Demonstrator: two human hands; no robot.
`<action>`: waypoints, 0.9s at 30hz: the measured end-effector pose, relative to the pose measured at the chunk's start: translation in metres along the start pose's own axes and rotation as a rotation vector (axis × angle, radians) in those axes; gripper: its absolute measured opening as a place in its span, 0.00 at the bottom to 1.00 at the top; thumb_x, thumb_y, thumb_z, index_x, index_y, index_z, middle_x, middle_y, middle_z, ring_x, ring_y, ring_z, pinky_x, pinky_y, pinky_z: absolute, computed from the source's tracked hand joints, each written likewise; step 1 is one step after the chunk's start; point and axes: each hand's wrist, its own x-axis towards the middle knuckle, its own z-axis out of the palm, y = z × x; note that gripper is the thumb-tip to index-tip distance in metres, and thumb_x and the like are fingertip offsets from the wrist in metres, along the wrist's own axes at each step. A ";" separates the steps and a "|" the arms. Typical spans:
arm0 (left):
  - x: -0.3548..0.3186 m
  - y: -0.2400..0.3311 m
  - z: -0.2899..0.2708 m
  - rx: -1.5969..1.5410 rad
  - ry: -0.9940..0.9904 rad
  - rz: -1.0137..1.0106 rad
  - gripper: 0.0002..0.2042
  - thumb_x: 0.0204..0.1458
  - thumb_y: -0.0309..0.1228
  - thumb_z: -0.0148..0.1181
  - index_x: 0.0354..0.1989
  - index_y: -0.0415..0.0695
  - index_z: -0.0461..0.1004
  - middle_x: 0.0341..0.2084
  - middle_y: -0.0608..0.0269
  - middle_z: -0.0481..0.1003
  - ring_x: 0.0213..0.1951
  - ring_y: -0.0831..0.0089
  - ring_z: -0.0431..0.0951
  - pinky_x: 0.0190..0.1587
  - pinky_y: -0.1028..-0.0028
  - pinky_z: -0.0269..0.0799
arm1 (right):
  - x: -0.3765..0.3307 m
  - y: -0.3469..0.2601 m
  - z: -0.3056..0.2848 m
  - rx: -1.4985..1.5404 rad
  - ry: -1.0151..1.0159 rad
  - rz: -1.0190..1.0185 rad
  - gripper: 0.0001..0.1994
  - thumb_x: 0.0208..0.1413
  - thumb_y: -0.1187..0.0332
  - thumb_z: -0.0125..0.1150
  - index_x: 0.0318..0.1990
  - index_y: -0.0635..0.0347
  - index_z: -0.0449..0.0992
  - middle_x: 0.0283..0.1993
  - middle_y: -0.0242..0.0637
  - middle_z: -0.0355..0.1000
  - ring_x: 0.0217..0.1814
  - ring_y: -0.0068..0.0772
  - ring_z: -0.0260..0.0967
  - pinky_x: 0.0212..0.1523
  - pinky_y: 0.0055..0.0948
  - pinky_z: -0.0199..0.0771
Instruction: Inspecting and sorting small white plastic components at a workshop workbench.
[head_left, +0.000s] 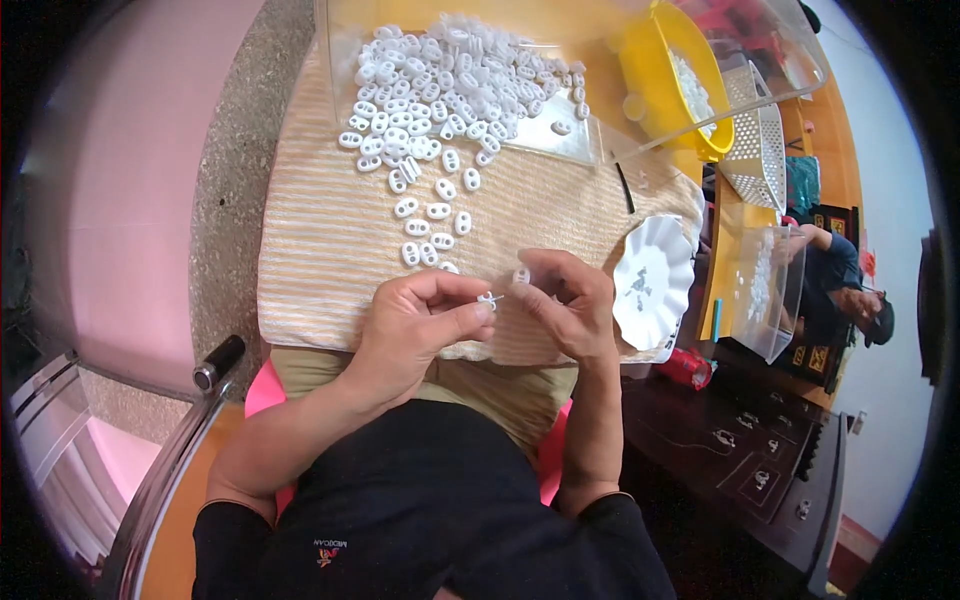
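Observation:
Between the thumb and fingertips of my left hand is a small white plastic piece with a thin pin-like tip. My right hand, just beside it, pinches a white oval two-hole plastic piece. The two pieces are close together; I cannot tell whether they touch. More white two-hole pieces lie loose on the striped cloth ahead of my hands, leading up to a big heap. Right of my right hand stands a white fluted dish holding small grey bits.
A clear plastic box lies behind the heap. At the far right are a yellow basket with white pieces and a white perforated basket. A thin black stick rests on the cloth. Another person sits beside a clear bin.

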 end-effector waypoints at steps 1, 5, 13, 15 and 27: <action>-0.002 0.002 0.000 0.007 -0.010 -0.002 0.08 0.51 0.20 0.60 0.40 0.37 0.74 0.30 0.59 0.77 0.31 0.75 0.79 0.35 0.79 0.77 | -0.002 -0.002 0.001 0.074 -0.017 0.045 0.13 0.48 0.77 0.67 0.43 0.67 0.76 0.28 0.28 0.72 0.27 0.16 0.67 0.29 0.18 0.67; -0.002 0.002 0.001 0.027 -0.026 0.021 0.09 0.51 0.21 0.60 0.41 0.37 0.74 0.32 0.59 0.77 0.31 0.75 0.79 0.34 0.80 0.76 | -0.008 0.004 0.007 0.355 -0.015 0.144 0.13 0.49 0.76 0.66 0.44 0.64 0.77 0.30 0.27 0.73 0.32 0.13 0.67 0.33 0.14 0.67; 0.000 0.001 0.003 0.037 -0.016 -0.007 0.08 0.52 0.20 0.59 0.41 0.37 0.73 0.34 0.57 0.77 0.32 0.75 0.78 0.37 0.78 0.76 | -0.012 0.008 0.008 0.560 -0.077 0.159 0.15 0.49 0.79 0.65 0.46 0.67 0.75 0.35 0.31 0.75 0.36 0.19 0.72 0.38 0.18 0.72; -0.001 0.001 0.002 0.039 -0.006 -0.010 0.08 0.52 0.20 0.59 0.41 0.37 0.73 0.35 0.57 0.77 0.32 0.75 0.78 0.37 0.78 0.76 | -0.014 0.011 0.009 0.579 -0.084 0.151 0.15 0.49 0.79 0.64 0.47 0.67 0.75 0.36 0.33 0.75 0.38 0.20 0.73 0.40 0.20 0.73; 0.000 0.002 0.001 0.037 -0.005 -0.027 0.08 0.52 0.21 0.59 0.40 0.36 0.73 0.34 0.56 0.78 0.33 0.75 0.78 0.38 0.77 0.77 | -0.012 0.010 0.015 0.741 -0.121 0.187 0.16 0.51 0.78 0.63 0.48 0.69 0.73 0.37 0.37 0.75 0.37 0.27 0.75 0.40 0.24 0.76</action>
